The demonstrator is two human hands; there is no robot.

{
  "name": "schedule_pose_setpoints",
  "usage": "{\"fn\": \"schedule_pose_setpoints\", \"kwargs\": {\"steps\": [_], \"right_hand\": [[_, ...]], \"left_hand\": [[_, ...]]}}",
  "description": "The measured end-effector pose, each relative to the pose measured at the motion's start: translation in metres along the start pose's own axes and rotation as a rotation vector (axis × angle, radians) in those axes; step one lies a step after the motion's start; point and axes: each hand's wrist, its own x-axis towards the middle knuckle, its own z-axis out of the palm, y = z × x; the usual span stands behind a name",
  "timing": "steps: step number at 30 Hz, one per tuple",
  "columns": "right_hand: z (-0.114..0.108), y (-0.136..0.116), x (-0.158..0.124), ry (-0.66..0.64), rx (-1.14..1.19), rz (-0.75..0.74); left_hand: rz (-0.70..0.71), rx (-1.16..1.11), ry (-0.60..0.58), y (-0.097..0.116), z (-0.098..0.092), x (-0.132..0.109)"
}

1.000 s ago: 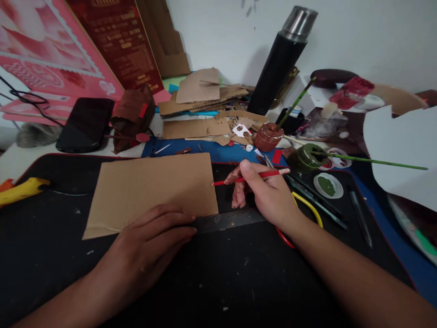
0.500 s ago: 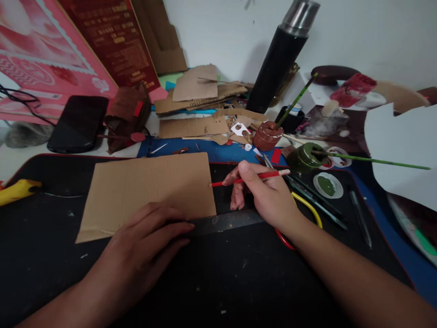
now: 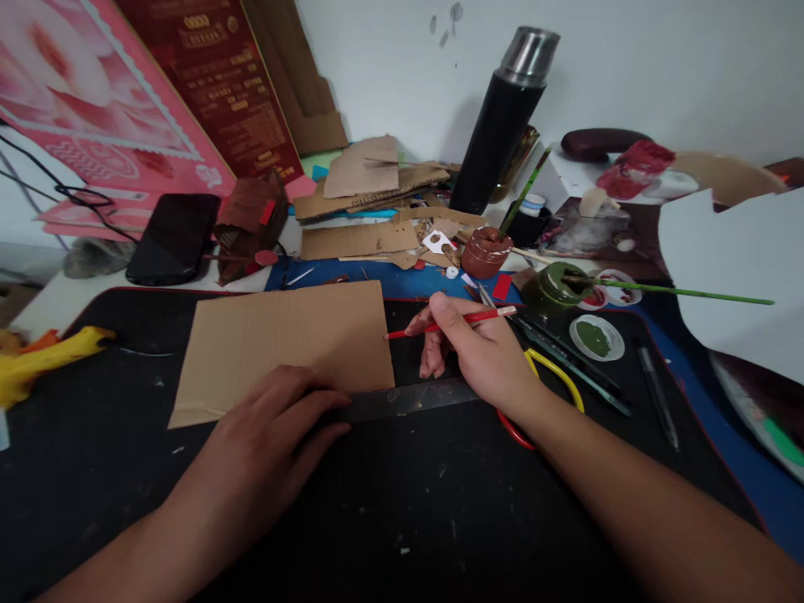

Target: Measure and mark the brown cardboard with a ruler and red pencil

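Observation:
A flat rectangular piece of cardboard (image 3: 276, 335) lies on the black mat. My left hand (image 3: 264, 444) rests over its lower edge, thumb and fingers gripping one end of a clear ruler (image 3: 408, 400). The ruler lies along the cardboard's near edge, its other end reaching under my right hand (image 3: 487, 360). That right hand is closed around a red pencil (image 3: 465, 320), whose tip touches the cardboard's right edge. Paint stains mark the fingertips. Beneath my right wrist, scissors with yellow and red handles (image 3: 562, 374) are partly hidden.
Behind the mat are cardboard scraps (image 3: 358, 239), a brown paint jar (image 3: 487, 253) and a black thermos (image 3: 496, 138). A green paint jar (image 3: 553, 286), a lid with green paint (image 3: 596, 337) and a pen (image 3: 657, 398) sit right. A phone (image 3: 172, 239) and yellow tool (image 3: 56, 360) are left.
The camera view has shifted slightly, showing more of the left side. Both hands keep nearly the same pose; the pencil tip stays at the cardboard's right edge.

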Motion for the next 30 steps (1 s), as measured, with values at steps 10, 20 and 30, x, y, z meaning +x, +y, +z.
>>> {"fn": "schedule_pose_setpoints", "kwargs": {"steps": [10, 20, 30], "right_hand": [[0.0, 0.002, 0.0, -0.004, 0.007, 0.016], [0.001, 0.0, -0.001, 0.006, -0.02, 0.011], [0.002, -0.001, -0.001, 0.018, -0.038, 0.025]], "left_hand": [[0.18, 0.156, 0.037, 0.016, 0.002, -0.022], [0.247, 0.144, -0.039, 0.018, 0.003, -0.042], [0.247, 0.152, -0.03, 0.02, 0.007, -0.041]]}}
